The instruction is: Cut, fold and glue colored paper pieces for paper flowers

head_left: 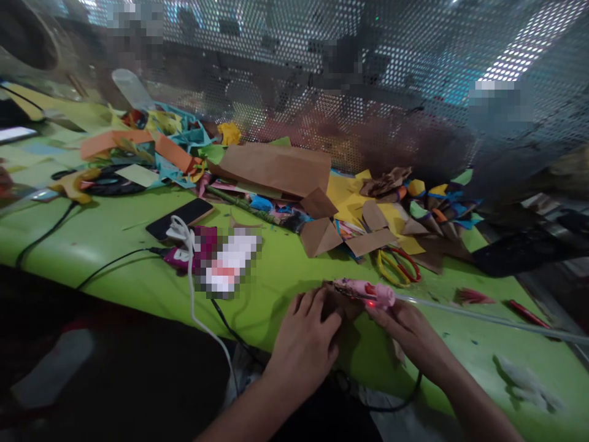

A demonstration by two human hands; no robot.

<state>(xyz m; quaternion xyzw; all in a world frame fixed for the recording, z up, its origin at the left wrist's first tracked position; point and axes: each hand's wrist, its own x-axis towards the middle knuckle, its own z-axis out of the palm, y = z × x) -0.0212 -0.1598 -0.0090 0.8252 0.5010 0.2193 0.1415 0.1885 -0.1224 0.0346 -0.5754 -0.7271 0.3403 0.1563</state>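
My right hand (407, 331) is closed around a pink hot glue gun (380, 294) with a small red light lit on it. From its rear end a long clear glue stick (478, 314) runs off to the right. The nozzle points left, towards the fingers of my left hand (306, 334). Those fingers are bent and closed on a piece of brown paper (346, 302), held near the table's front edge. My left hand hides much of this paper, so its full shape cannot be made out.
Scissors (391, 267) with yellow and red handles lie beyond the glue gun. Brown paper (276, 167) and coloured scraps line the perforated metal screen (285, 80). A phone (179, 219) and white cable (192, 294) are at left, a red pen (529, 313) at right on the green table (267, 264).
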